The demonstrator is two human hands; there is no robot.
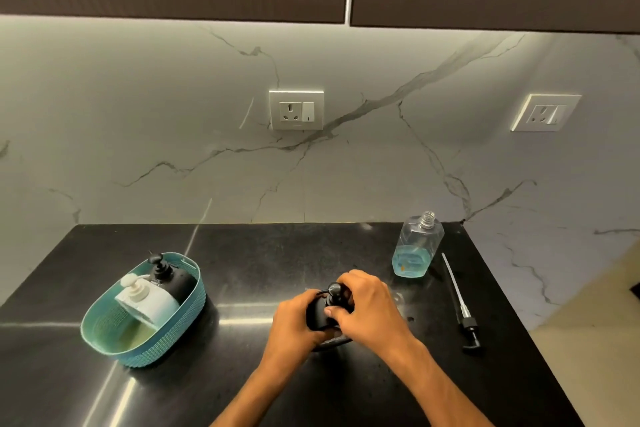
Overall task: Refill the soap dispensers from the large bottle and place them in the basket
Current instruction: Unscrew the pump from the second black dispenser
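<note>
At mid-counter, our left hand (294, 321) grips the black dispenser (317, 317) body while our right hand (367, 305) pinches its pump (335, 291), bare worktop (242, 288) separating basket (180, 326) and large bottle (417, 246).

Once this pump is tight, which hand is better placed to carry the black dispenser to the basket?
Probably the left hand: it grips the black dispenser body, on the basket side. The right hand pinches only the pump.

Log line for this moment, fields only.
left hand: grips black dispenser | right hand: on pump | basket: two dispensers | refill bottle: uncapped
</note>
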